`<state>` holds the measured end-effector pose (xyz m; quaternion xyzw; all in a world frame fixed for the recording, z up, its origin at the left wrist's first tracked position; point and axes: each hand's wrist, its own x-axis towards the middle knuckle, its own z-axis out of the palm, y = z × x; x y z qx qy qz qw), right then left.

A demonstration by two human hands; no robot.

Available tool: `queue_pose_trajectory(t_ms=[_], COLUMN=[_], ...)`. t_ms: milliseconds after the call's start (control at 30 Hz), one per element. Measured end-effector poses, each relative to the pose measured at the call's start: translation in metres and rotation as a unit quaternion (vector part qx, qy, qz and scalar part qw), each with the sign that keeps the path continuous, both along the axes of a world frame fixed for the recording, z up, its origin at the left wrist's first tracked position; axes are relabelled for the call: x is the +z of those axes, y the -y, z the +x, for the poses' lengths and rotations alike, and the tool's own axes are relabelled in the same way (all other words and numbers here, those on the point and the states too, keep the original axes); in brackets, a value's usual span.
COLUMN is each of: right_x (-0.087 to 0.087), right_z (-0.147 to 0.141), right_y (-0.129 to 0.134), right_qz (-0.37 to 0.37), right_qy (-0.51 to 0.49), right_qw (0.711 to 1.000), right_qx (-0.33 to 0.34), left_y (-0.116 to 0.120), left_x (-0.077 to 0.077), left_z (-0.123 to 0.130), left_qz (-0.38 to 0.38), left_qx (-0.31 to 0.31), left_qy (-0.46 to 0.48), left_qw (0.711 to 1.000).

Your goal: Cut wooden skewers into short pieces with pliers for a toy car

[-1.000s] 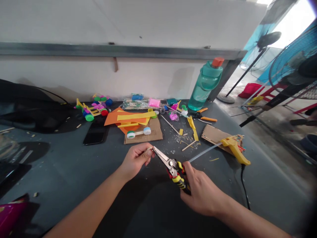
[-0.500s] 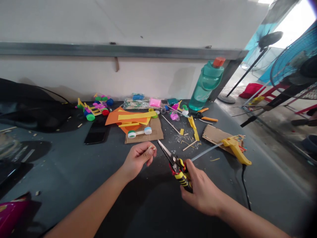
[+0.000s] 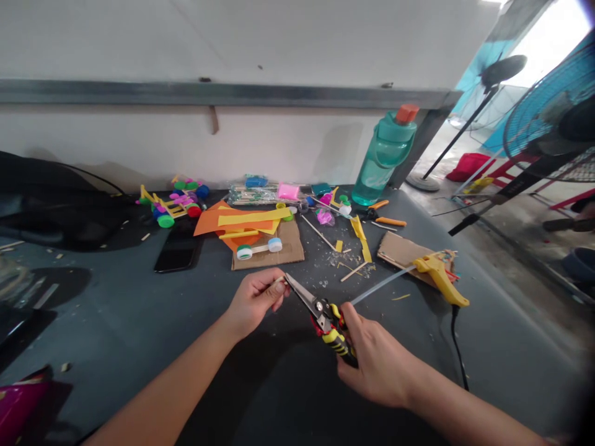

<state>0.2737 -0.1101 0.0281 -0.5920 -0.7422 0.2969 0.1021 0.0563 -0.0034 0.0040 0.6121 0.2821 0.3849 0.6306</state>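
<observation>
Left hand [image 3: 256, 302] pinching small wooden stick [image 3: 279, 280], right hand [image 3: 379, 365] clenching yellow-black tin snips [image 3: 331, 327], snip tips just beside stick, hot glue gun [image 3: 439, 275] well right

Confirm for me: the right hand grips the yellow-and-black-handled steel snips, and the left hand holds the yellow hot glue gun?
Not quite: the head view shows the left hand pinching a thin pale wooden stick, not the glue gun. The yellow hot glue gun rests on a brown cardboard piece. The right hand does grip the yellow-and-black-handled steel snips.
</observation>
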Motion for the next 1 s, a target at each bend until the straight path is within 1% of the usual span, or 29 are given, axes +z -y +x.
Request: queue_pose_trajectory(t_ms=[133, 233, 333, 467, 567, 667, 767, 900, 1000], right_x=[-0.004, -0.007, -0.007, -0.007, -0.011, -0.017, -0.021, -0.023, -0.021], right_z=[0.0, 0.0, 0.003, 0.013, 0.021, 0.025, 0.025, 0.025, 0.025], right_y=[0.0, -0.002, -0.006, -0.013, -0.018, -0.02, -0.021, -0.022, -0.022], right_qz=[0.005, 0.009, 0.012, 0.033, 0.046, 0.06, 0.063, 0.06, 0.06], right_qy=[0.007, -0.009, -0.029, -0.08, -0.123, -0.16, -0.179, -0.178, -0.178], right_qw=[1.0, 1.0, 0.999, 0.991, 0.983, 0.976, 0.972, 0.97, 0.97], right_qx=[-0.008, -0.015, -0.044, -0.102, -0.128, -0.133, -0.141, -0.154, -0.153], left_y=[0.002, 0.005, 0.008, 0.01, 0.01, 0.008, 0.004, 0.001, -0.001], left_x=[0.0, 0.003, 0.01, 0.02, 0.021, 0.017, 0.01, 0.004, 0.002], left_z=[0.001, 0.006, 0.012, 0.017, 0.017, 0.017, 0.016, 0.013, 0.012], left_qz=[-0.006, -0.036, -0.094, -0.184, -0.212, -0.21, -0.181, -0.106, -0.054], left_qx=[0.005, 0.019, 0.018, 0.012, 0.01, 0.019, 0.046, 0.073, 0.083], left_qy=[-0.007, 0.002, 0.03, 0.089, 0.125, 0.139, 0.12, 0.041, -0.029], left_qw=[1.0, 0.999, 0.995, 0.979, 0.969, 0.968, 0.975, 0.991, 0.995])
